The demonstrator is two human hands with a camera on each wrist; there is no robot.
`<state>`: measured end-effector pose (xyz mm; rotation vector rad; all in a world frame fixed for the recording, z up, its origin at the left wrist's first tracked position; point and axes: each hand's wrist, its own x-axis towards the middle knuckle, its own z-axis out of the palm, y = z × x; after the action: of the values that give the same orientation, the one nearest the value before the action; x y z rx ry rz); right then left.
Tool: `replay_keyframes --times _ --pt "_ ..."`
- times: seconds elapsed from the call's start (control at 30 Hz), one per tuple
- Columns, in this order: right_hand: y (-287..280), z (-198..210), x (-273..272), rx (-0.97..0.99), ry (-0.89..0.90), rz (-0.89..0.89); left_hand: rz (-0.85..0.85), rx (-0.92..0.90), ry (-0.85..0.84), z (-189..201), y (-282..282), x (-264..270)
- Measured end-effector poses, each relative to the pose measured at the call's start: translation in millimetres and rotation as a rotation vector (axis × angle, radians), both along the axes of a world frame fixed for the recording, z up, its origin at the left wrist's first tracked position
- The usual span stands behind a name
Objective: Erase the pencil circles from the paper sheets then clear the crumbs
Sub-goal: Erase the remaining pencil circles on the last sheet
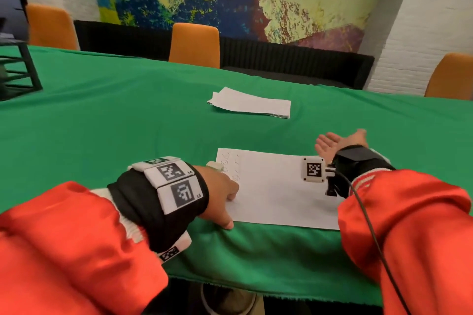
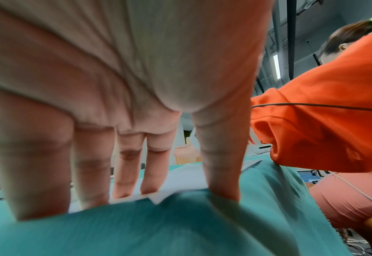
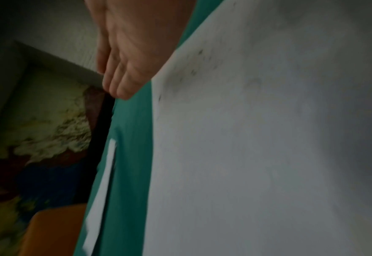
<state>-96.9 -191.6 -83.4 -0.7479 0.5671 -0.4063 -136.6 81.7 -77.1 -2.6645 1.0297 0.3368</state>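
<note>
A white paper sheet lies on the green tablecloth near the front edge, with faint pencil marks at its left end. My left hand presses straight fingers on the sheet's left edge. A white eraser lies just beyond that hand. My right hand is open, palm turned sideways, off the sheet's far right corner; its fingers hold nothing. Dark specks and smudges show on the sheet in the right wrist view.
A stack of white sheets lies farther back in the middle of the table. A black rack stands at the far left. Orange chairs line the far side.
</note>
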Motion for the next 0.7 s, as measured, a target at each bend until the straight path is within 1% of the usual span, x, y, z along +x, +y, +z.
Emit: replay_keyframes --times 0.07,0.1,0.17,0.23,0.3,0.37,0.43,0.57,0.7 --pt "18.5 -0.3 11.9 0.021 0.014 0.145 0.004 0.001 0.005 0.3 -0.1 0.2" --pt "32.4 -4.5 14.0 0.006 0.053 0.198 0.004 0.003 0.006 0.3 -0.2 0.1" --pt "49.6 -18.4 16.8 0.041 0.079 0.244 0.000 0.007 0.005 -0.3 0.2 0.0" --pt "50.2 -26.6 15.2 0.076 0.071 0.232 -0.003 0.006 0.008 -1.6 1.4 0.2" --pt "35.6 -25.1 9.5 0.111 0.070 0.157 -0.004 0.005 0.009 -2.5 1.9 1.0" --pt "15.0 -21.3 -0.9 0.096 0.087 0.057 -0.002 0.007 0.011 -1.8 1.5 1.0" --pt "-2.6 -17.4 -14.3 0.068 0.103 0.016 0.000 0.008 0.005 -0.2 0.7 0.4" --pt "-9.1 -5.4 -32.0 -0.034 0.143 0.005 0.007 0.001 0.005 1.6 1.0 -0.1" --pt "1.4 1.8 -42.7 -0.047 0.132 0.096 0.024 -0.007 0.007 2.1 0.8 -2.9"
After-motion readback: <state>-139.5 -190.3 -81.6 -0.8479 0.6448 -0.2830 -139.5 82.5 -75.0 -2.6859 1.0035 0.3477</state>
